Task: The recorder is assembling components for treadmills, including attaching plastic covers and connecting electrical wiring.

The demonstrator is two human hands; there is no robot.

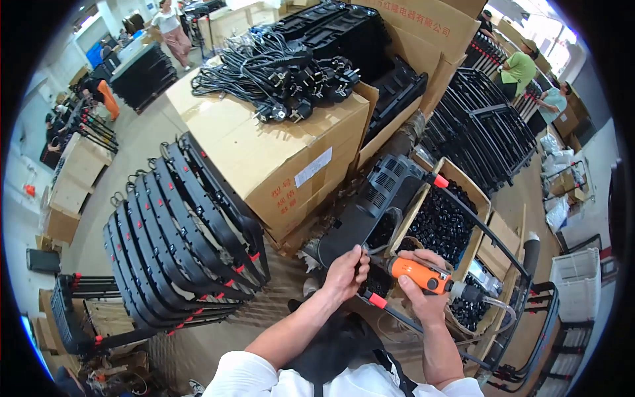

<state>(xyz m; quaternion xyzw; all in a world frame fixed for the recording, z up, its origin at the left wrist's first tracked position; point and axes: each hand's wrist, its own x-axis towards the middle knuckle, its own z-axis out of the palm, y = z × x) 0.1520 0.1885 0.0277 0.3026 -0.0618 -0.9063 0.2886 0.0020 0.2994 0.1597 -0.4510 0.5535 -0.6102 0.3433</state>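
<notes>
My right hand (426, 294) is wrapped round an orange power screwdriver (418, 274). The tool lies sideways over a black tubular frame (486, 228) with red end pieces. A clear hose (506, 308) curves beside its grey end. My left hand (346, 272) is closed, thumb against the fingers, left of the screwdriver. Whatever it pinches, if anything, is too small to make out. Just beyond that hand is a dark machine part (357, 221) with a vented grey motor housing (390, 182). The left fingers are close to its rounded near end; I cannot tell whether they touch.
A bin of small black parts (446, 221) sits under the frame. Black power cords (284, 76) lie on a large cardboard box (258, 149) ahead. Curved black frames (178, 231) stand in a row at left. More frames (479, 126) are stacked at right. Other people work farther back.
</notes>
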